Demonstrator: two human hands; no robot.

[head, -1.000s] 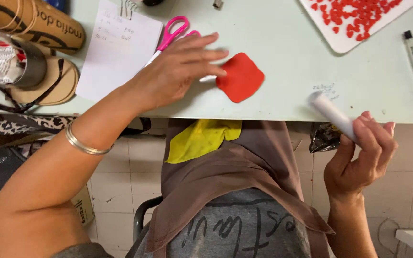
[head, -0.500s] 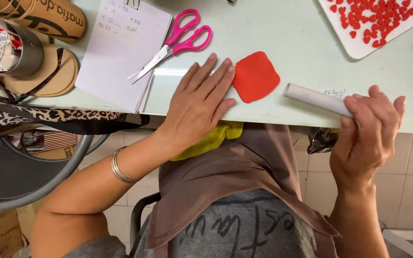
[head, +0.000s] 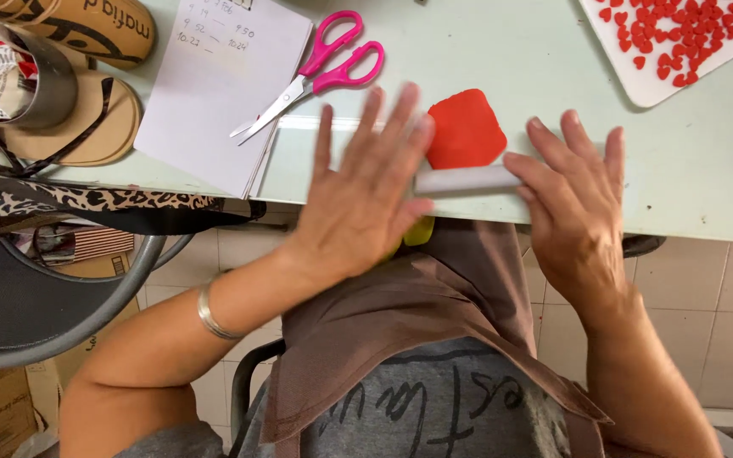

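Lying flat across the near edge of the pale green surface (head: 553,51), a white cylindrical roller (head: 467,181) sits between both hands, each end tucked under spread fingers. The left hand (head: 365,199) and right hand (head: 574,203) are both open, palms down, pressing on it rather than gripping. Just beyond the roller, touching it, is a flattened slab of red clay (head: 466,127), smooth and roughly squarish with rounded corners. Pink-handled scissors (head: 316,69) lie nearby on a white paper pad (head: 214,93).
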